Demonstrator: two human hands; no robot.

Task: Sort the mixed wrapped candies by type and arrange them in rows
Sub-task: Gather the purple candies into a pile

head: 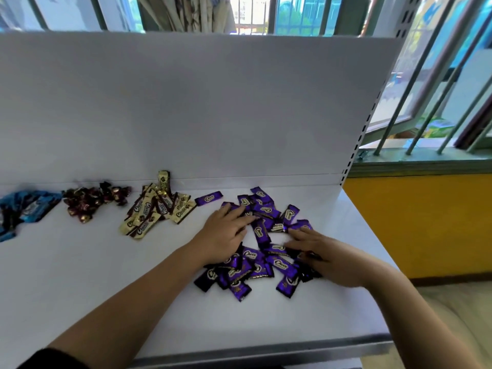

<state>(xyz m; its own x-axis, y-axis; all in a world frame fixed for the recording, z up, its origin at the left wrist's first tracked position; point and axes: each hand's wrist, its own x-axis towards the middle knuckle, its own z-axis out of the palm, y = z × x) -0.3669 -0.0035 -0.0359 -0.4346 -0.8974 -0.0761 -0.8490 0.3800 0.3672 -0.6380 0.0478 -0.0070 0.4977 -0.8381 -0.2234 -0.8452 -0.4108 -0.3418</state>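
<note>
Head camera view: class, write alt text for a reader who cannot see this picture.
A person's left hand and right hand rest with spread fingers on a loose pile of purple candies on a white shelf. Further left, near the back panel, lie three separate heaps: gold candies, dark red candies and blue candies.

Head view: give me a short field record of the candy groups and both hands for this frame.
surface: white shelf with white back panel
groups, left to right: blue candies; dark red candies; gold candies; purple candies
sorting state: four loose piles by type, no rows yet
stray: single purple candy between the gold and purple piles
left hand: flat on the purple pile's left side, fingers straight
right hand: fingers spread on the purple pile's right side
</note>
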